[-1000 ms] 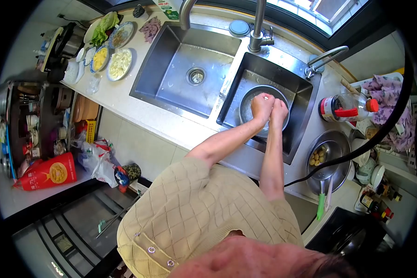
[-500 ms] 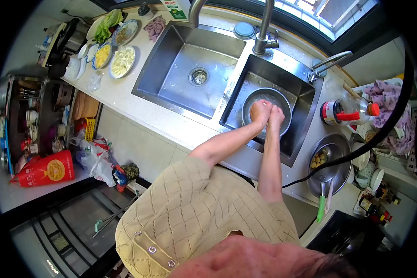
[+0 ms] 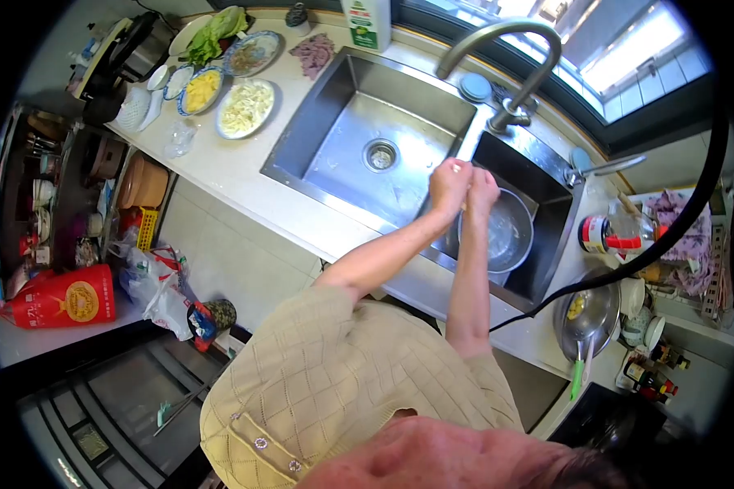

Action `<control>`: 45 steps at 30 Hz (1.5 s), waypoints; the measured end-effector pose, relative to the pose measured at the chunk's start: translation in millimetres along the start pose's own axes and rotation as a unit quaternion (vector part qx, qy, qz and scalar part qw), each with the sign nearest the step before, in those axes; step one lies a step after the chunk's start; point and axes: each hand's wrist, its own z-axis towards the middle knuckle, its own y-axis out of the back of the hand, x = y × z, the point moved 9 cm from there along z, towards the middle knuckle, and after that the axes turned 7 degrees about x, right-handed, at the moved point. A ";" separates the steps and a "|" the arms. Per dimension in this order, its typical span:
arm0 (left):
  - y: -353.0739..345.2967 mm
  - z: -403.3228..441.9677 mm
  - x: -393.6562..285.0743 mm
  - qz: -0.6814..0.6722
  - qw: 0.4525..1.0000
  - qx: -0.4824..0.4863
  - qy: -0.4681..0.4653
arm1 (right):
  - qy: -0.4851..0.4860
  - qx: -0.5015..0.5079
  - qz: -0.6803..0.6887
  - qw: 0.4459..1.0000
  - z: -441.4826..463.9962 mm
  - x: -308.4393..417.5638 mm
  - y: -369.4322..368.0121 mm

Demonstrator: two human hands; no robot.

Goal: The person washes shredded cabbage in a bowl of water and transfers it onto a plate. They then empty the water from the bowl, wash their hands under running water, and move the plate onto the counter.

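Observation:
My left hand (image 3: 449, 186) and my right hand (image 3: 482, 189) are closed and pressed together over the divider between the two sinks. Whatever they hold is too small to make out. Just right of and below them a round metal pot (image 3: 510, 232) with cloudy water stands in the smaller sink (image 3: 538, 269). The larger sink (image 3: 359, 122) with its drain lies to the left. A curved faucet (image 3: 510, 116) rises behind my hands.
Plates of white slices (image 3: 245, 108) and yellow pieces (image 3: 200, 91) stand at the back left beside lettuce (image 3: 218, 37). On the right are a red-capped bottle (image 3: 620, 234), a metal bowl (image 3: 564, 330) with a strainer, and a black cable (image 3: 669, 236).
Both hands have lifted from over the pot and moved left to the sink divider, staying together. The view has shifted, and more of the pot's water shows.

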 end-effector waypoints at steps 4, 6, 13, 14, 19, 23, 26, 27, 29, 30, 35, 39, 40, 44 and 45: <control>118.5 61.7 6.2 -0.111 0.993 -0.044 -0.013 | 0.034 0.063 0.020 0.997 -26.0 35.4 -145.8; 196.3 83.1 -9.5 -0.080 0.989 -0.107 -0.062 | 0.063 0.100 -0.018 0.993 -40.1 48.0 -224.6; 398.1 159.1 12.8 -0.132 0.953 -0.253 -0.103 | 0.127 0.206 -0.047 0.969 -95.6 71.6 -452.2; 414.8 165.6 13.2 -0.107 0.947 -0.277 -0.121 | 0.163 0.202 -0.068 0.963 -99.9 78.5 -468.3; 453.5 194.5 47.8 0.050 0.928 -0.340 -0.144 | 0.301 0.212 -0.195 0.909 -124.5 105.0 -511.6; 456.4 190.7 30.5 0.110 0.918 -0.338 -0.178 | 0.344 0.184 -0.202 0.898 -113.1 89.8 -521.9; 451.3 193.8 27.0 0.130 0.920 -0.310 -0.203 | 0.385 0.208 -0.269 0.858 -113.6 91.1 -527.0; 449.8 194.5 24.9 0.120 0.927 -0.290 -0.207 | 0.396 0.214 -0.286 0.846 -114.7 92.4 -527.3; 449.4 196.6 18.5 0.100 0.939 -0.249 -0.216 | 0.419 0.224 -0.317 0.821 -116.1 96.8 -527.1; 451.8 199.5 22.1 0.061 0.948 -0.238 -0.202 | 0.423 0.225 -0.305 0.823 -114.0 97.7 -525.1; 454.6 204.5 33.2 -0.119 0.962 -0.199 -0.147 | 0.369 0.259 -0.252 0.856 -91.0 84.3 -519.0; 451.2 202.6 23.7 0.023 0.960 -0.215 -0.178 | 0.343 0.247 -0.215 0.880 -88.0 90.3 -510.2; 449.0 198.8 15.7 0.107 0.949 -0.225 -0.194 | 0.344 0.243 -0.226 0.878 -86.8 88.1 -510.8; 444.5 191.5 6.2 0.176 0.928 -0.249 -0.216 | 0.353 0.252 -0.245 0.867 -86.8 83.4 -510.6; 445.5 190.3 3.6 0.183 0.927 -0.252 -0.211 | 0.366 0.237 -0.231 0.869 -86.6 87.0 -505.3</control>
